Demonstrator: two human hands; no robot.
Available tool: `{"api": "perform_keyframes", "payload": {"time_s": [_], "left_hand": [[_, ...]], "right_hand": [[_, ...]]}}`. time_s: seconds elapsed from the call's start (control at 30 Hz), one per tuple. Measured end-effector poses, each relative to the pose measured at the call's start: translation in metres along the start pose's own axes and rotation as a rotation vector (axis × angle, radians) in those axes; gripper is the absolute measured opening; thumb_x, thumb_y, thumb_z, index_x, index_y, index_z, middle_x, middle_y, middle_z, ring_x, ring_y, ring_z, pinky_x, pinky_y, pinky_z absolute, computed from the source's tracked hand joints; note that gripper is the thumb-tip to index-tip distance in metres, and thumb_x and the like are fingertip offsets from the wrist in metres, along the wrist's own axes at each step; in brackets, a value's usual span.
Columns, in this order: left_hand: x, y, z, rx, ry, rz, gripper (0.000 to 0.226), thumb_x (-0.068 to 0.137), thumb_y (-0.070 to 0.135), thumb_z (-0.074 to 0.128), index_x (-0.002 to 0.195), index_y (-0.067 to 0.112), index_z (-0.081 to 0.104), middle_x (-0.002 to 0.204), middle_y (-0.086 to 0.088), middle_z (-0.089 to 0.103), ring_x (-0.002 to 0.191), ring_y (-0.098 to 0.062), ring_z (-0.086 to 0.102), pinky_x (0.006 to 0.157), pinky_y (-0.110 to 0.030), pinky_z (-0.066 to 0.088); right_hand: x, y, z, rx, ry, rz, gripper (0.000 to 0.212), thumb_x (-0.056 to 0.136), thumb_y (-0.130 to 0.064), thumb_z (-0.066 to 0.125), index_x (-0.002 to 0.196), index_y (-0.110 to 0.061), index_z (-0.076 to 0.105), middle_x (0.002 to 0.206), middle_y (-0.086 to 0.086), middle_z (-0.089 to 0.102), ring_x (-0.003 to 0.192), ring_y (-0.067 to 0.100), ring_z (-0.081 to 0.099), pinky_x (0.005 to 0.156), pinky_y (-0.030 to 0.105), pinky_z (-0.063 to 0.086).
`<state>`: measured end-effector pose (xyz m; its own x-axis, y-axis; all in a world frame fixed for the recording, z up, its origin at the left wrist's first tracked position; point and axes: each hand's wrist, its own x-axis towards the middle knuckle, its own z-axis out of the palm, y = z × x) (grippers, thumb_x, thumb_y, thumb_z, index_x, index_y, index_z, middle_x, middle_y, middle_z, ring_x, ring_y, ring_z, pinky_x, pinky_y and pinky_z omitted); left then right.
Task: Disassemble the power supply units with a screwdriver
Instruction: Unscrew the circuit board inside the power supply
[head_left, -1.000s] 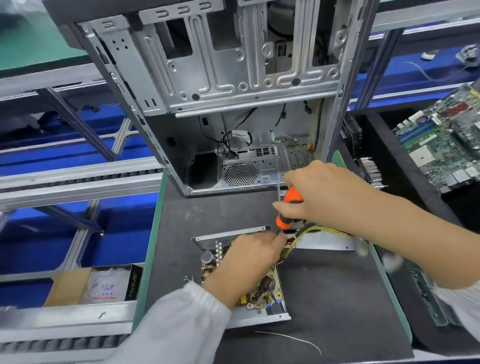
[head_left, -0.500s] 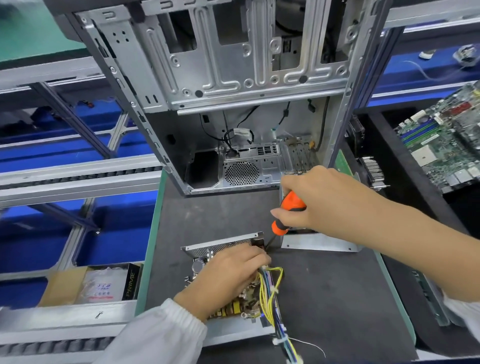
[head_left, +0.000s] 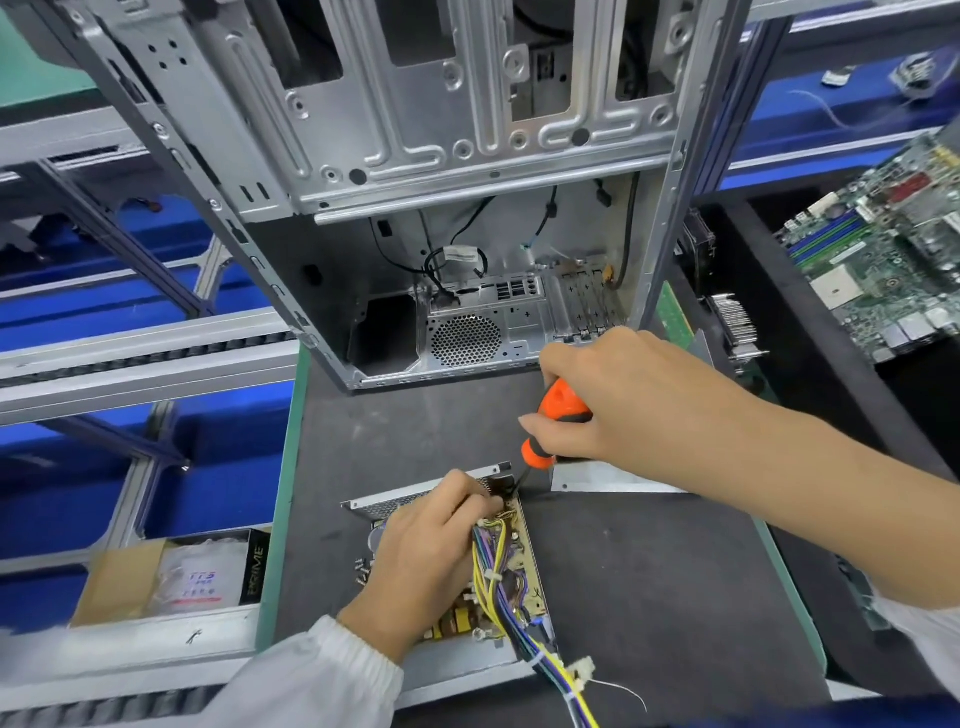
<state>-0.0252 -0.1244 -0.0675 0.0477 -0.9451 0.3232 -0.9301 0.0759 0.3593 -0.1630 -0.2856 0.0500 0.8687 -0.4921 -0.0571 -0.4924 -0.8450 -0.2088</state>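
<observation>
An opened power supply unit (head_left: 524, 566) lies on the dark mat, its circuit board bare and a bundle of yellow, blue and purple wires (head_left: 501, 582) running toward me. My left hand (head_left: 431, 556) rests on the board with fingers curled over its far end, near the perforated metal wall. My right hand (head_left: 618, 400) grips an orange-handled screwdriver (head_left: 556, 421). Its dark tip points down at the unit's far right corner. A loose flat metal cover (head_left: 608, 480) lies just right of the tip.
An empty silver computer case (head_left: 441, 208) stands open behind the mat. A green motherboard (head_left: 883, 275) lies at the right, with a black heat sink nearby. A cardboard box (head_left: 171, 577) with a bagged item sits at the lower left beside conveyor rails.
The wire bundle has swung from the far right side of the unit to lie over it toward me. My left hand shifted along the board; the screwdriver tip came down to the far corner.
</observation>
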Motion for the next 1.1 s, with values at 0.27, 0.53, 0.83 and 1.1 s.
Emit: {"api": "perform_keyframes", "payload": {"time_s": [0.27, 0.53, 0.83, 1.1], "left_hand": [[-0.004, -0.008, 0.01, 0.09, 0.203, 0.016, 0.01, 0.075, 0.005, 0.072, 0.082, 0.01, 0.067, 0.097, -0.003, 0.058, 0.104, -0.022, 0.05, 0.089, -0.035, 0.029], [0.0, -0.008, 0.01, -0.16, 0.118, -0.107, 0.052, 0.072, -0.009, 0.076, 0.091, 0.027, 0.042, 0.113, 0.006, 0.053, 0.095, -0.017, 0.061, 0.081, -0.023, 0.046], [0.001, -0.01, 0.01, -0.164, 0.12, -0.093, 0.042, 0.074, -0.002, 0.068, 0.089, 0.027, 0.041, 0.109, 0.007, 0.052, 0.089, -0.015, 0.059, 0.077, -0.022, 0.044], [0.001, -0.011, 0.01, -0.175, 0.147, -0.082, 0.03, 0.078, 0.008, 0.062, 0.089, 0.028, 0.041, 0.108, 0.004, 0.055, 0.089, -0.016, 0.06, 0.076, -0.024, 0.046]], "right_hand": [[0.0, -0.001, -0.001, -0.043, 0.005, -0.026, 0.039, 0.088, -0.055, 0.048, 0.084, -0.017, 0.042, 0.062, -0.005, 0.038, 0.06, 0.024, 0.042, 0.05, 0.033, 0.027], [-0.001, -0.002, -0.001, -0.041, -0.001, -0.018, 0.039, 0.087, -0.056, 0.047, 0.086, -0.018, 0.043, 0.063, -0.004, 0.04, 0.062, 0.025, 0.045, 0.054, 0.033, 0.033], [-0.001, -0.004, 0.0, -0.074, -0.001, -0.03, 0.039, 0.088, -0.056, 0.047, 0.087, -0.017, 0.044, 0.059, -0.004, 0.035, 0.063, 0.026, 0.044, 0.053, 0.033, 0.029], [0.001, -0.002, 0.0, -0.08, -0.009, -0.015, 0.04, 0.088, -0.058, 0.046, 0.089, -0.018, 0.044, 0.064, -0.005, 0.036, 0.066, 0.027, 0.045, 0.056, 0.033, 0.031]]}}
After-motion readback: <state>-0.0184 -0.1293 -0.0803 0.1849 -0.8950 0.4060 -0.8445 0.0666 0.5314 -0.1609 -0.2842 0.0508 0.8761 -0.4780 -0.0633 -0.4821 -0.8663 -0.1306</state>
